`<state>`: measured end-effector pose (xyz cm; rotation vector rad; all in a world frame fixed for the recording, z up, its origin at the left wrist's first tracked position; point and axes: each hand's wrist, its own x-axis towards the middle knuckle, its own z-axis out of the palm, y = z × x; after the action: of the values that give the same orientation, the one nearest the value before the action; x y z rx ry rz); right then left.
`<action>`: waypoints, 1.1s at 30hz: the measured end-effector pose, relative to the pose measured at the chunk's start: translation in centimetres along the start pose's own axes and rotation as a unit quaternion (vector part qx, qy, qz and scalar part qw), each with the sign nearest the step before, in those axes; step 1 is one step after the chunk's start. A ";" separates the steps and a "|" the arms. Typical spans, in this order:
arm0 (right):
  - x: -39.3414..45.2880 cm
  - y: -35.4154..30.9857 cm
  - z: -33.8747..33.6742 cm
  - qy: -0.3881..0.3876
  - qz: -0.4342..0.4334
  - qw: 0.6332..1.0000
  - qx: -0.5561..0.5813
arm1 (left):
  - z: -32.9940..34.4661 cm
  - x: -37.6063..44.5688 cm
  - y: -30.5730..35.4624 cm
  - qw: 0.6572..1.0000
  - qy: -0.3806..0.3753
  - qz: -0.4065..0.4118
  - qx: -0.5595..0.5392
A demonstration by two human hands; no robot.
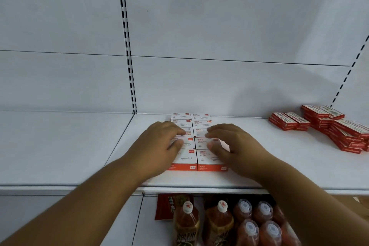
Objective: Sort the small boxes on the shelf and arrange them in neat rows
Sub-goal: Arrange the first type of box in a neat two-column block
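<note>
White shelf (259, 166) carries two rows of white boxes (200, 124), left hand (159, 146) and right hand (233, 146) resting loosely spread on them.

This is a shop. White metal shelving (60, 146) with slotted uprights (127, 46) carries stock in multiples: white boxes (199, 124) in two rows, stacked red boxes (339, 130), and capped drink bottles (219, 223) on the shelf below.

Both hands, left (159, 142) and right (231, 144), rest on white boxes (199, 124) lined two-wide on the shelf (259, 166); red boxes (319, 124) heaped right, bottles (219, 223) below, labels apparently blurred
</note>
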<state>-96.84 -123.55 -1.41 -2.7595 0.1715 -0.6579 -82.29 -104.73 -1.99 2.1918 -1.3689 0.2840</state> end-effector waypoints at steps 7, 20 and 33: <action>1.9 -0.2 0.9 -0.045 0.035 0.998 -0.028 | 0.4 2.5 -1.4 0.996 -0.083 0.014 0.003; 3.4 0.7 0.4 -0.055 0.069 0.996 0.001 | 0.2 3.8 -1.8 0.998 -0.068 0.002 -0.012; 6.9 2.5 1.8 -0.111 0.053 0.990 -0.061 | 1.6 6.7 -3.7 0.995 -0.084 -0.042 -0.021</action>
<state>-90.04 -126.75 -0.79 -2.8907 0.3154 -0.3183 -76.10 -109.45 -1.59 2.2732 -1.3535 0.0388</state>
